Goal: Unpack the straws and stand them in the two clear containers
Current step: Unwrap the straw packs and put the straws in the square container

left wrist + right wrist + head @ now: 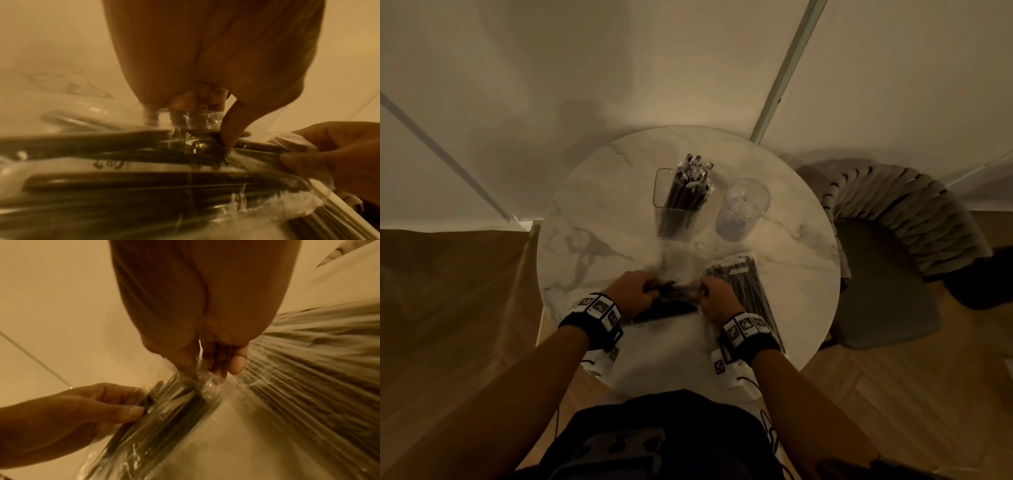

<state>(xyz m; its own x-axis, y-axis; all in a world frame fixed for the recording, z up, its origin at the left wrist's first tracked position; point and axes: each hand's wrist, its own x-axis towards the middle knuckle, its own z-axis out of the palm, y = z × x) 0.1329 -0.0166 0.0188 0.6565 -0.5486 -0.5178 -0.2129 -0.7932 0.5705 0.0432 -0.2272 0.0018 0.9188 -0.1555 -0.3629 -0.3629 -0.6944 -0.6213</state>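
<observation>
A clear plastic bag of black straws (pixel 671 301) lies near the table's front edge between my hands. My left hand (pixel 635 291) pinches the bag's plastic (pixel 193 128) at its left side. My right hand (pixel 714 294) pinches the same bag (pixel 207 381) at its right. A second sealed pack of black straws (pixel 748 291) lies just right of my right hand. Farther back stands a square clear container (pixel 674 209) holding several wrapped black straws, and to its right a round clear container (pixel 743 209) with no straws in it.
The round marble table (pixel 592 205) stands against a pale wall. A padded chair (pixel 893 260) sits close to its right side. Brown paper (pixel 448 291) covers the floor to the left.
</observation>
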